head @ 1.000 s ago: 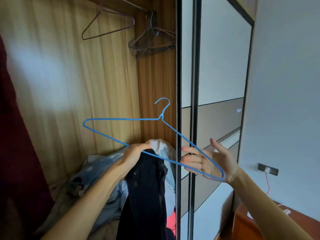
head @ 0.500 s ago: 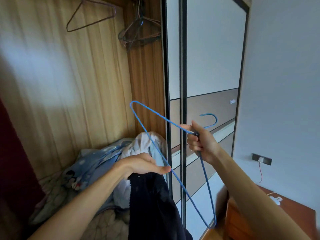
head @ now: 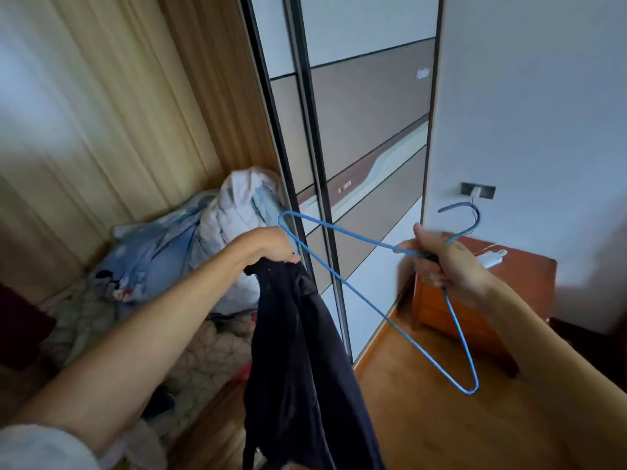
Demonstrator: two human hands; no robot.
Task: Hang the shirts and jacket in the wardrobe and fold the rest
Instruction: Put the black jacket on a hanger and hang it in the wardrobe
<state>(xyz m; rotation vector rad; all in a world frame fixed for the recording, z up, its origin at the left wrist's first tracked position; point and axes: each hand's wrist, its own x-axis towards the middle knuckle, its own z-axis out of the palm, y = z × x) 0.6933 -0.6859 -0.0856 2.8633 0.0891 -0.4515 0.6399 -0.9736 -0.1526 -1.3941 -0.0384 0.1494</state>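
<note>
A dark navy garment [head: 298,361] hangs from my left hand [head: 268,245], which grips its top edge at mid-frame. My right hand [head: 441,266] grips a blue wire hanger [head: 363,300] at its neck; the hook points up and right, one corner reaches toward my left hand, the other corner points down at the floor. Behind my left hand lies a pile of light blue and white clothes [head: 203,245] on the wardrobe's bottom.
The wardrobe's wooden back wall [head: 101,113] fills the left. Its sliding door [head: 356,147] stands in the middle. A red-brown bedside cabinet [head: 458,317] stands right of it, a white charger on top, a wall socket [head: 477,190] above. The wood floor [head: 441,418] lies below.
My view has tilted down, so the rail and empty hangers have left the frame. The hanger went from my left hand to my right and now hangs tilted, and my left hand still holds the dark garment.
</note>
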